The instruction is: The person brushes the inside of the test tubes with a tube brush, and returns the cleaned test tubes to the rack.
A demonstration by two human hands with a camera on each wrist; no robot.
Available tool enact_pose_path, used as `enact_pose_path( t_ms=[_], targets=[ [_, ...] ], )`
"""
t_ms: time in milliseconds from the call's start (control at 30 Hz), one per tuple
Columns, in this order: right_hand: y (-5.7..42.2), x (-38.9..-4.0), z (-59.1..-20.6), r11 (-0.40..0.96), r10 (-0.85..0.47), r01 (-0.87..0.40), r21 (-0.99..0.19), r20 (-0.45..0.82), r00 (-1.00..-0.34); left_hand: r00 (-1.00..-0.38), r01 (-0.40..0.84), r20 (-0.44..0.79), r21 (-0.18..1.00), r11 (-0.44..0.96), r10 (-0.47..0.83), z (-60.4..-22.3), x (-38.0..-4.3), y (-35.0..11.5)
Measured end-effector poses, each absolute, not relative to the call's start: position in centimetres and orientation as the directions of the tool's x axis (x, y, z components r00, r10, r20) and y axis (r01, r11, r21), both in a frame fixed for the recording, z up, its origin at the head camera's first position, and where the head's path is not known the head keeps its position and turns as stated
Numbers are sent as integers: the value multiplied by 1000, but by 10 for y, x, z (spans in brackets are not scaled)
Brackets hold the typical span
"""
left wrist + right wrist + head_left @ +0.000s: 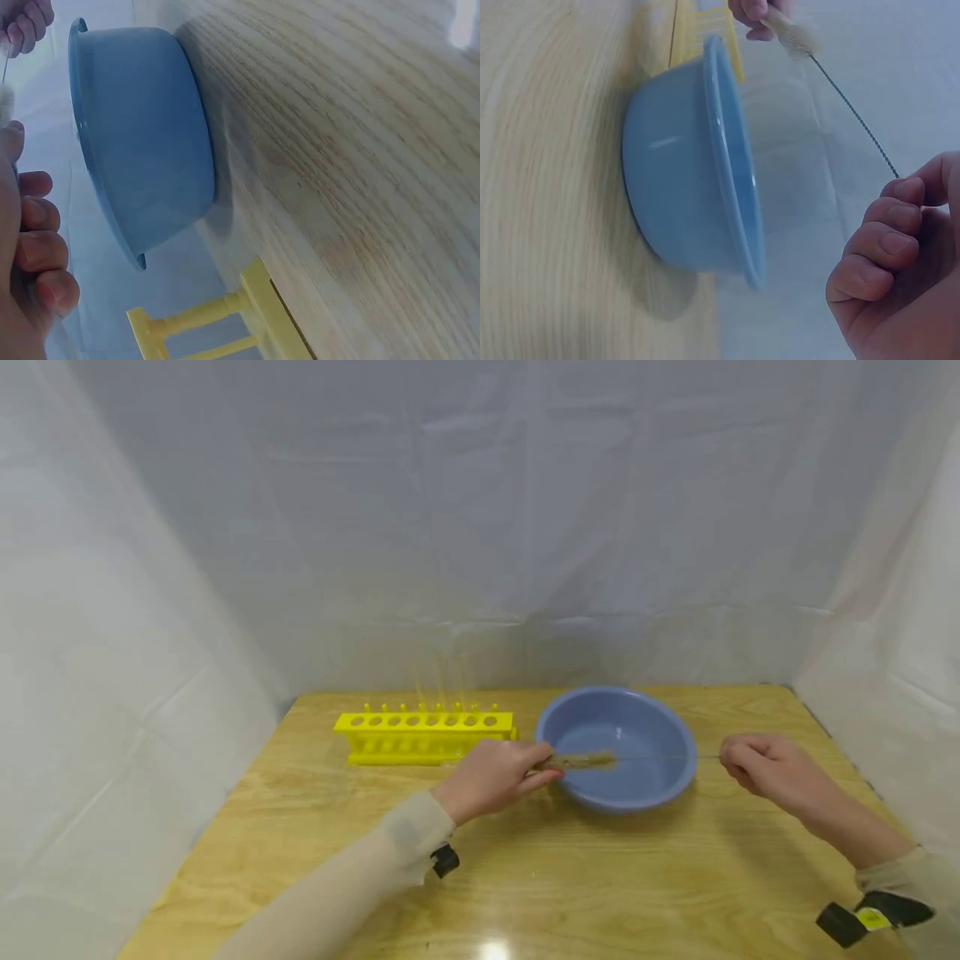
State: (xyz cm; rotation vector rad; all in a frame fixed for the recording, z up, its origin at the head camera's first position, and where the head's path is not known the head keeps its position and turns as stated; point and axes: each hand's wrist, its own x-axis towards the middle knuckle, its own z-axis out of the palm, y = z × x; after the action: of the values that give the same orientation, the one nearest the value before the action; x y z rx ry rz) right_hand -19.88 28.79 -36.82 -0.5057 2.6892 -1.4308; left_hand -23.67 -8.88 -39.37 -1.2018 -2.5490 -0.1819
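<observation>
Over a blue basin, the right hand pinches the wire of a bristled brush while the left hand curls round its far end, seemingly inside a clear tube. Only the right-wrist view reveals the wire's twist.

The left hand hides the rack's near right foot. The brush is blurred, the tubes too faint to count.

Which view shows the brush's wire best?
Right wrist: the twisted wire stands out clearly between the bristles and the right hand. Head shows only a thin, faint line; left wrist, a short piece near its edge.
</observation>
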Motion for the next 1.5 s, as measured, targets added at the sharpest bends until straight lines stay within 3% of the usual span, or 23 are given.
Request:
enact_pose_path(
  t_ms=[333,567,767,967,1067,1233,1500],
  targets=[
    [307,-196,-372,516,-298,-297,-803,157,-942,-556,781,405,-44,623,726,-400,-238,-93],
    [312,-195,-372,522,-276,-281,-805,152,-949,-569,775,392,-40,631,723,-399,-239,-95],
    [314,-194,-371,516,-296,-326,-792,192,-936,-538,788,434,-44,614,723,-400,-242,-99],
    [315,-194,-376,454,-321,-384,-804,255,-912,-546,784,434,-34,619,716,-398,-239,-103],
    [311,-194,-383,472,-321,-516,-715,406,-856,-555,784,423,-21,620,716,-397,-235,-103],
    [301,-196,-392,572,-303,-686,-449,662,-686,-558,793,407,3,610,723,-397,-230,-103],
    [299,-198,-386,569,-278,-706,-421,710,-647,-566,789,407,12,615,717,-393,-232,-96]
  ],
)
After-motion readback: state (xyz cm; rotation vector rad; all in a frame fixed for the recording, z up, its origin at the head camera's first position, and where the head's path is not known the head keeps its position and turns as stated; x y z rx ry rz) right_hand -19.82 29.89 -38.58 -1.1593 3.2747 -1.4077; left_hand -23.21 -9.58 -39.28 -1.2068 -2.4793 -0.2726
